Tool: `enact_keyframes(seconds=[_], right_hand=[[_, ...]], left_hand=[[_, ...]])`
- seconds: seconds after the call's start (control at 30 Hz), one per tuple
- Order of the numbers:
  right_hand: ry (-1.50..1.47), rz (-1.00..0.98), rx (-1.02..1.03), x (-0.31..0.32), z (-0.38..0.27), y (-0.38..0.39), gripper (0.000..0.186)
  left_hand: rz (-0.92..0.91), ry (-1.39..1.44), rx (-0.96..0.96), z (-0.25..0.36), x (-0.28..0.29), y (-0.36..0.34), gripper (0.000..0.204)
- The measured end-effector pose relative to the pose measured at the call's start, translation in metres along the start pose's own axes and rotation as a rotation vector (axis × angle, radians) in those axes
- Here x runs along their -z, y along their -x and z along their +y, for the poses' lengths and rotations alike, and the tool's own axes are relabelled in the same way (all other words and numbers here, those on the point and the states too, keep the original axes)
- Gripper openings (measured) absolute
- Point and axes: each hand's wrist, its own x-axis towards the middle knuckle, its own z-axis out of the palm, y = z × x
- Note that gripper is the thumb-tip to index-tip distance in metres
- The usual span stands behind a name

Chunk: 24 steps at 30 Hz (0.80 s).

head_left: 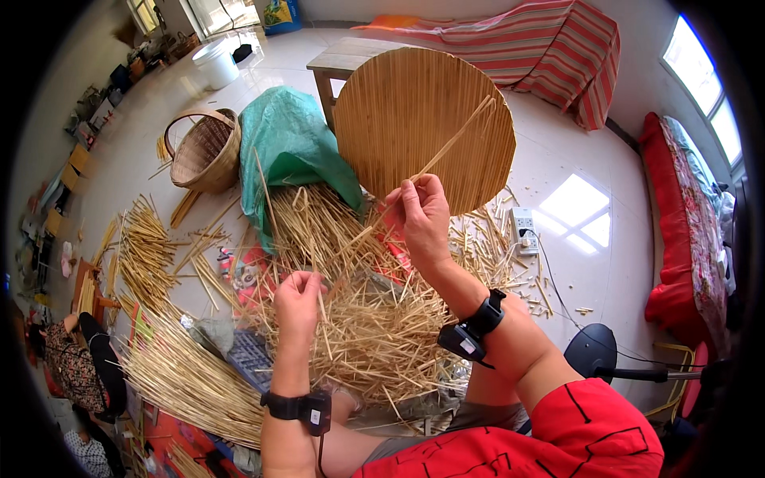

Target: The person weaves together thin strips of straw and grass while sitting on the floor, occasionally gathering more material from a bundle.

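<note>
My right hand (424, 219) is raised in front of a round panel of side-by-side stalks (382, 103). Thumb and fingers pinch a pale straw stalk (458, 137), whose bent, split tip points up and right across the panel. Lower and to the left, my left hand (296, 307) is closed in a pinch, with a thin stalk showing at its fingertips. Beneath both hands spreads a loose heap of straw (382, 327). Behind it, a green plastic sheet (283, 119) partly covers a bundle of stalks (307, 223).
A wicker basket (205, 155) and white bucket (216, 65) stand at the far left. A wooden stool (351, 54) is behind the panel. Long straw bundles (191, 374) lie left. A power strip (523, 231) with a cable lies right. Another person (80, 362) sits at far left.
</note>
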Motion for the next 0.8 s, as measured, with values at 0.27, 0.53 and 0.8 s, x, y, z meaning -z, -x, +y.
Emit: enact_keyframes(seconds=[0.27, 0.53, 0.8], right_hand=[[-0.044, 0.187, 0.152, 0.018, -0.014, -0.023, 0.008], [0.002, 0.292, 0.291, 0.040, -0.025, -0.038, 0.010], [0.124, -0.093, 0.007, 0.029, -0.024, -0.024, 0.014]], left_hand=[[0.152, 0.169, 0.001, 0.016, 0.011, -0.001, 0.015], [-0.297, -0.029, 0.046, 0.028, 0.009, 0.008, 0.021], [-0.658, 0.109, 0.130, 0.034, -0.021, 0.025, 0.025]])
